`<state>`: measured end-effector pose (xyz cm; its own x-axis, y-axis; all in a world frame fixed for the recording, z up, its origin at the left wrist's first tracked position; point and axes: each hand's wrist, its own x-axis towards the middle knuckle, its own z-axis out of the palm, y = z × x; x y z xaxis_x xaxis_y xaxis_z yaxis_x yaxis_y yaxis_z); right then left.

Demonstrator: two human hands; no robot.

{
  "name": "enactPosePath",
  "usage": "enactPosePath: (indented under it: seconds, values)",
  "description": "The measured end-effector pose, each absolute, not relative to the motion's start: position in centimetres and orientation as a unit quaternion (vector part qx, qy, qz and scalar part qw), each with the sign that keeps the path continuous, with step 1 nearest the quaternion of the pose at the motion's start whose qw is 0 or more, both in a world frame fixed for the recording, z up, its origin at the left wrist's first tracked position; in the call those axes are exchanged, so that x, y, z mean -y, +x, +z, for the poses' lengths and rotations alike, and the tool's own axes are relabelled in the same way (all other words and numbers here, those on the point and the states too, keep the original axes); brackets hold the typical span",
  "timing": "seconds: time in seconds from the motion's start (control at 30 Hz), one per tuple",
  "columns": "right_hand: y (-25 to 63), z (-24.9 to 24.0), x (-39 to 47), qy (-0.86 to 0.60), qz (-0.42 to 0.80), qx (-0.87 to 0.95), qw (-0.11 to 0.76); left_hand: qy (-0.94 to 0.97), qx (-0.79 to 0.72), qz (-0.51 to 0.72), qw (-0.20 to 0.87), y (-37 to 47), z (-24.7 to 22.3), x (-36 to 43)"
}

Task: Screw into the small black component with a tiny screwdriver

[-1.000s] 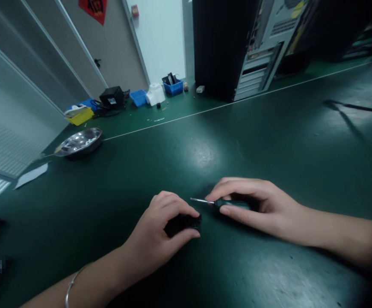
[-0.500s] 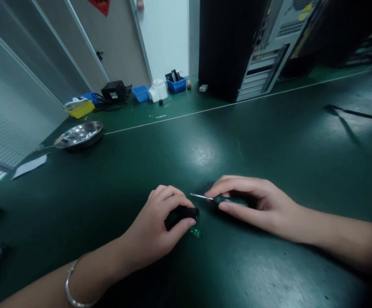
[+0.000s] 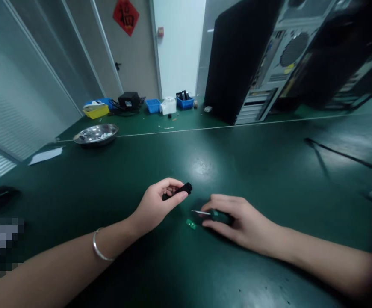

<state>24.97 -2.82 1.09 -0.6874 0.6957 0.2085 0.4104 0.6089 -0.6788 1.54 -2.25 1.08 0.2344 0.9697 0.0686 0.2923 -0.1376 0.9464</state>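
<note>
The counter is dark green, with a shine on its surface, and it carries everything here. On its far part stands a tall black computer case, its metal back turned partly to us. At the far left there is a metal bowl with small pieces inside. Behind the bowl are a yellow tray, a black box with cable, and a white device beside a blue tray. All these are well apart from the hands.

The right hand has its fingers closed on a screwdriver, with dark green handle and thin bright shaft pointing to the left; the fingers hide some of the handle. The left hand holds a black piece between thumb and fingers. This piece is narrow and dark, and the hand covers its rear part. Smallest is a bright green piece, with pale spots, which lies on the counter near the screwdriver's tip, between both hands.
</note>
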Motion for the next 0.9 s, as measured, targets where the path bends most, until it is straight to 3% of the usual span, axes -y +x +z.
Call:
enactPosePath:
  seconds: [0.17,0.37,0.63,0.9]
  values:
    - [23.6,1.0,3.1,-0.324,0.272,0.891,0.166,0.556,-0.449,0.45,0.536,1.8,0.7,1.8]
    - [23.4,0.0,3.0,-0.293,0.232,0.909,0.185,0.504,-0.403,0.48,0.594,2.1,0.2,1.0]
    - [23.2,-0.7,1.0,-0.383,0.313,0.792,0.359,0.504,-0.36,0.494,0.611,1.9,-0.6,0.5]
    - [23.2,-1.5,-0.2,-0.383,0.373,0.742,0.404,0.53,-0.375,0.489,0.582,1.9,-0.9,0.3]
